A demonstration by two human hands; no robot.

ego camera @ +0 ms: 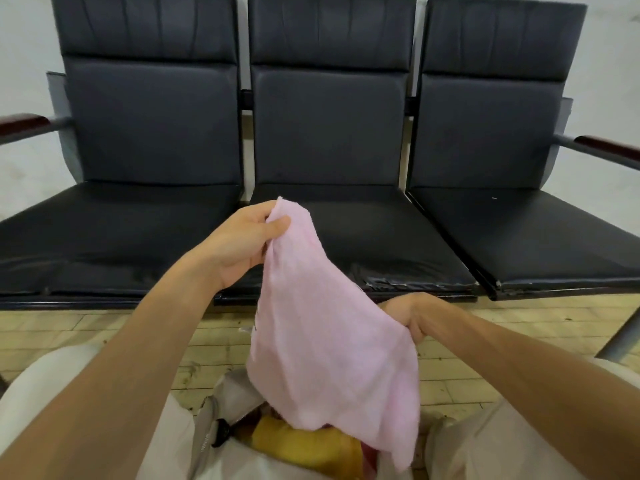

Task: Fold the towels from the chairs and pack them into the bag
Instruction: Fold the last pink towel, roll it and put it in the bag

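Towel: you hold the soft pink terry towel (322,334) in the air in front of you, unfolded and hanging loose.
Left hand: your left hand (239,244) is the higher and farther one; its thumb and fingers (277,225) pinch the towel's top corner.
Right hand: your right hand (412,317) is lower and nearer to you, with fingers curled round the towel's right edge.
Long axis: the towel runs on a slant from the top corner at your left hand down to its low end just above your lap.
Key relation: the pale fabric bag (207,441) sits open between your knees, straight below the towel, and the towel's low end drapes onto its mouth.
Judgement: the towel looks not yet folded, so bring the two held parts together before you lower it.
Count: 1 pink towel in hand, 1 yellow towel (304,445) in the bag, 1 bag, 3 black padded chairs (325,133) in a row.
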